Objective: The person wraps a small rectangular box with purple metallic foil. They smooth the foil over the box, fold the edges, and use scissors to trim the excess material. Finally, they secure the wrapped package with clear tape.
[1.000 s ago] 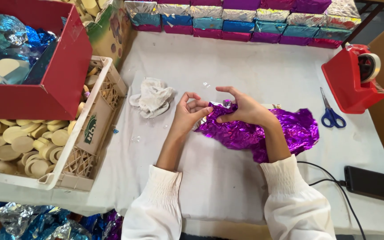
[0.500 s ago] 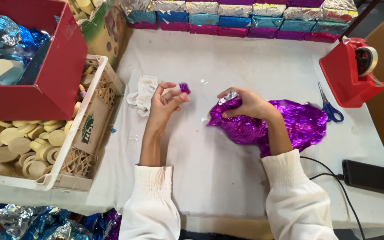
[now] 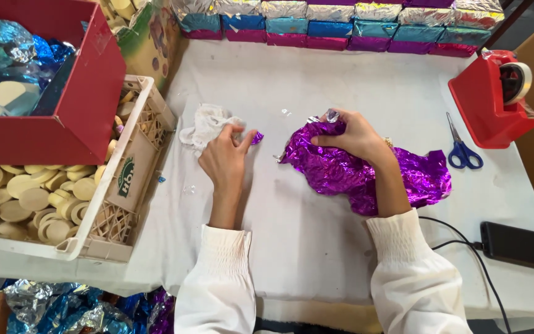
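My left hand [image 3: 225, 162] sits left of centre, palm down on the white table cover [image 3: 316, 247]. Fingers are bunched forward, and thumb and forefinger pinch a small torn scrap of purple foil [image 3: 257, 137] at the tips. The scrap rests low against the cloth, just beside the crumpled white rag [image 3: 208, 125], which my knuckles touch or nearly touch; can't tell which.

My right hand [image 3: 352, 136] is at centre, fingers curled and pressed down over the top edge of the big crinkled purple foil sheet [image 3: 366, 173]. The grip looks meant to pin the sheet flat so it doesn't spring up. A bit of the silver underside [image 3: 330, 115] peeks out above my fingertips. The sheet spreads right and down from my hand, under my wrist, lying on the table.

Middle right: blue-handled scissors [image 3: 462, 151], blades pointing up-frame, near the foil and within reach. Beside them, upper right, is the red tape dispenser [image 3: 495, 99]. Lower right: a dark phone [image 3: 523, 247] with its cable running toward my sleeve, well apart from the foil.

Top edge: a row of foil-wrapped boxes [image 3: 341, 28] stacked against the back. Left: a pale plastic crate [image 3: 134, 179] full of cream round discs [image 3: 32, 198], with a red box [image 3: 88, 93] of blue foil propped on it. Bottom left, below the table: more loose blue and silver foil [image 3: 63, 309].
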